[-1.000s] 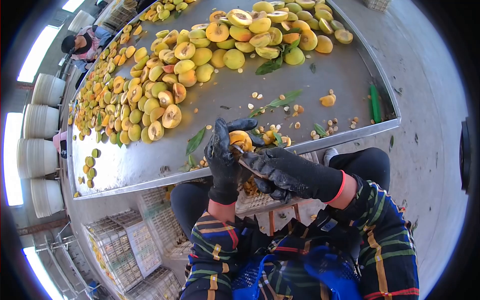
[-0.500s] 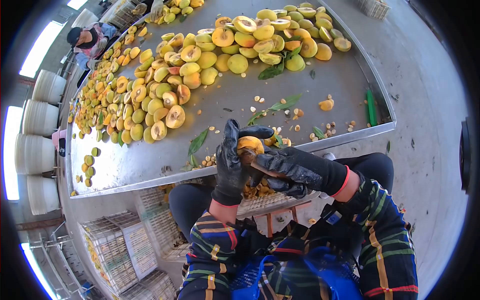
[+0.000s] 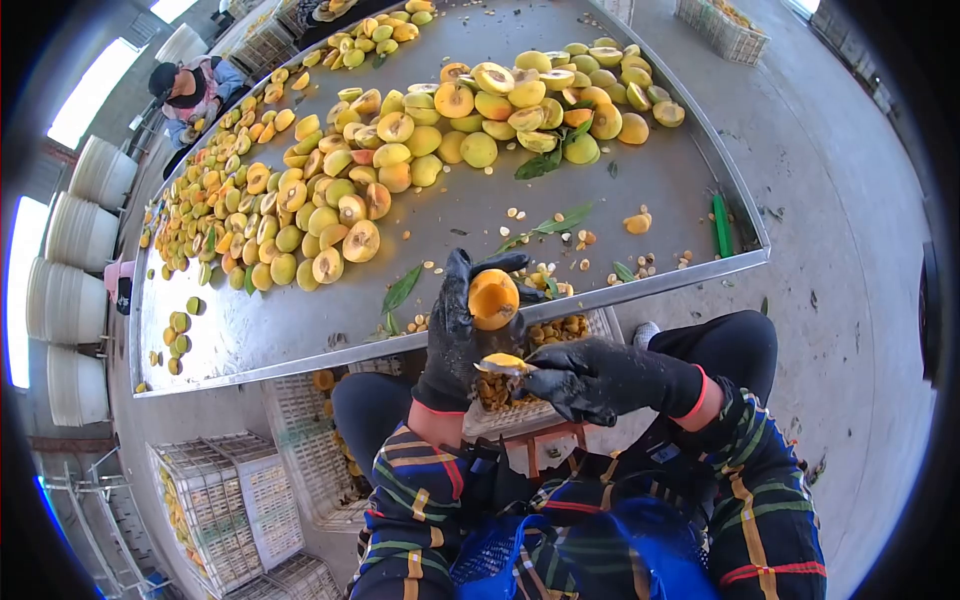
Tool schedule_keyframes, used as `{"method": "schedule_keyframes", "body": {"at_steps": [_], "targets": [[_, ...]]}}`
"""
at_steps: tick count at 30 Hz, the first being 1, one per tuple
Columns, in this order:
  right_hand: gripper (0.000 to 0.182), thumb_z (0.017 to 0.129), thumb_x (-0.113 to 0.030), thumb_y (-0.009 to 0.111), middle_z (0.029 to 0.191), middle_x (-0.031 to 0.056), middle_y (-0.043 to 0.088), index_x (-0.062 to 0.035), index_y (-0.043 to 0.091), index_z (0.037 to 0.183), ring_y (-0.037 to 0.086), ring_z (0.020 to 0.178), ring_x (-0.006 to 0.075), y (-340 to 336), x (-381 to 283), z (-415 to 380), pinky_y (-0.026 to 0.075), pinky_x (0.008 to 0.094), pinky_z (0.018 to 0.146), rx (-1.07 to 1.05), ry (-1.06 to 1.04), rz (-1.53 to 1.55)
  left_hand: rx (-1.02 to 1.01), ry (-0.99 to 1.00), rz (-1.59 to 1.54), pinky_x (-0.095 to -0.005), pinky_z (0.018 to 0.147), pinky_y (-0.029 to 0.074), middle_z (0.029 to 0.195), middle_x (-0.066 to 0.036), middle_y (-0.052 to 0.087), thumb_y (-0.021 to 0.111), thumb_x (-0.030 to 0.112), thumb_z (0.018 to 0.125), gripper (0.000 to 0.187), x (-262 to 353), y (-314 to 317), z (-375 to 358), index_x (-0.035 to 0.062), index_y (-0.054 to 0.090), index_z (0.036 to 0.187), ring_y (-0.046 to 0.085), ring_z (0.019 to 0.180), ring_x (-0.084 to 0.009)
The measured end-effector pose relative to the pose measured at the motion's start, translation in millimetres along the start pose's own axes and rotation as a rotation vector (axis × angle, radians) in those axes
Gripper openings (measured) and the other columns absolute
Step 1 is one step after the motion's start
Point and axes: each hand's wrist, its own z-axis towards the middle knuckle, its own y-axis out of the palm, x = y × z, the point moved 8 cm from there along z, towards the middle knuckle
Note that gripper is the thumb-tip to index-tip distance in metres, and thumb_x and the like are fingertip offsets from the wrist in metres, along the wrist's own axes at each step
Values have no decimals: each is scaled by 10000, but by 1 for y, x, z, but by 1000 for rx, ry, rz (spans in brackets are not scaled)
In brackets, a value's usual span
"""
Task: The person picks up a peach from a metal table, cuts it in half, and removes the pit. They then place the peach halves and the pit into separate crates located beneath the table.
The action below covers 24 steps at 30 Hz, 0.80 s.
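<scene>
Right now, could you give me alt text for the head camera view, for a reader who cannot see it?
A black-gloved left hand holds up an orange fruit half, while the gloved right hand holds a small tool over a crate of pits. Beyond lies a metal table heaped with halved yellow fruit.

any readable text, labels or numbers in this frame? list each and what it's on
None readable.
Small pale tag on the plaid sleeve: too small and blurred to read.
Metal table, fruit in the left hand, right hand, crates, stacked white buckets, green tool: no print or marking visible.
</scene>
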Motion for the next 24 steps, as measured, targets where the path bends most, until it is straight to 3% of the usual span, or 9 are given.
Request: {"method": "schedule_keyframes", "body": {"at_steps": [2, 4, 6, 8, 12, 16, 20, 22, 24], "targets": [[318, 953, -279, 549, 876, 77, 640, -6, 571, 1114, 588, 689, 161, 11, -1, -12, 489, 304, 662, 66, -87, 45, 250, 176, 18, -268, 714, 534, 1027, -133, 637, 303, 485, 997, 579, 16, -15, -12, -1, 566, 1170, 636, 778, -167], [352, 929, -269, 575, 957, 152, 656, 5, 548, 1148, 655, 794, 281, 2, -5, -26, 515, 357, 716, 511, -461, -404, 132, 235, 89, -260, 596, 513, 954, -123, 649, 295, 498, 994, 592, 34, -31, -20, 2, 566, 1172, 612, 652, -152], [345, 913, -265, 568, 940, 167, 652, 2, 545, 1131, 647, 817, 342, 2, 39, -17, 525, 385, 694, 699, -565, -636, 402, 350, 146, -260, 493, 452, 841, -166, 642, 326, 551, 965, 650, 63, -33, -48, -9, 532, 1222, 533, 525, -164], [304, 911, -290, 538, 855, 141, 636, -53, 566, 1100, 641, 774, 334, 1, 135, 17, 524, 397, 661, 267, 98, -1235, 520, 503, 193, -265, 490, 441, 844, -176, 640, 330, 544, 966, 645, 93, -45, -85, -9, 514, 1244, 525, 515, -166], [265, 911, -308, 510, 791, 114, 619, -103, 571, 1068, 638, 747, 318, -3, 96, 14, 524, 395, 642, 421, -40, -1164, 506, 632, 300, -265, 602, 485, 963, -135, 650, 282, 478, 1002, 579, 140, -82, -174, -1, 538, 1204, 600, 646, -167], [245, 892, -311, 538, 881, 122, 620, -114, 554, 1036, 633, 810, 312, -6, 54, 8, 518, 418, 661, 343, -27, -1026, 998, 513, 793, -272, 815, 463, 1025, -126, 650, 333, 384, 1017, 495, 155, -183, -256, -16, 581, 1170, 624, 897, -187], [302, 844, -290, 613, 987, 142, 602, -80, 547, 1051, 608, 867, 319, -81, -33, 17, 511, 418, 736, 806, -504, -1143, 1046, 333, 1155, -311, 845, 458, 1079, -126, 643, 427, 277, 995, 388, 133, -275, -302, -32, 575, 1176, 613, 946, -196], [470, 795, -233, 687, 965, 208, 598, -15, 496, 1165, 591, 924, 366, -148, -50, 51, 484, 423, 773, 894, -371, -1101, 1096, 196, 1291, -322, 858, 455, 1093, -125, 641, 449, 251, 985, 370, 130, -285, -299, -34, 567, 1188, 607, 973, -199], [484, 798, -289, 679, 995, 229, 586, -6, 492, 1142, 587, 932, 379, -191, -71, 74, 471, 433, 791, 1047, -312, -1136, 1218, 387, 1181, -317, 852, 462, 1093, -98, 645, 477, 279, 974, 380, 135, -297, -300, -13, 575, 1197, 605, 986, -179]]}}
